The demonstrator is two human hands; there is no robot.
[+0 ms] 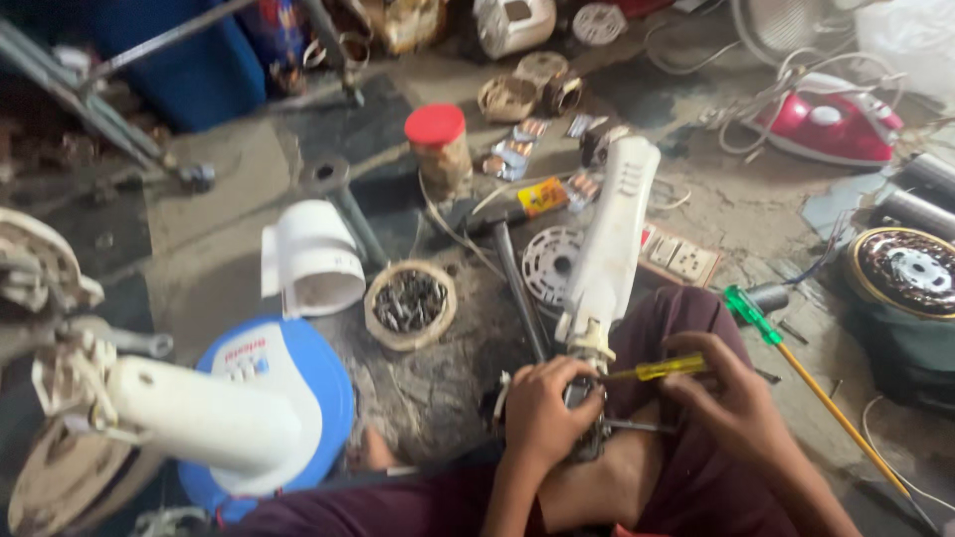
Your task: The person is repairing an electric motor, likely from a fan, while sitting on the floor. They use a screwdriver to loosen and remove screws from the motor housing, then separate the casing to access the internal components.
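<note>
Person seated on the floor [249, 169], legs folded, work held in the lap.

Left hand [542, 413]: grip closed around the dark lower end of a long white housing [609, 244], which leans away from the lap, its far end over the floor clutter.

Right hand [731, 398]: grip clamped on a yellow-handled screwdriver [668, 368], shaft pointing toward the base of the housing, just beside the left hand.

On the floor near the right knee: a green-handled screwdriver [748, 310] with a long yellow shaft. Ahead of the lap: a hammer [515, 268], a round dish of screws [410, 301] and a red-lidded jar [439, 147]. Left of them: a white curved cover [316, 257] and a blue fan base [298, 383] with a white column. Far right edge of the floor: a red clothes iron [831, 124] and a round motor [907, 270].
</note>
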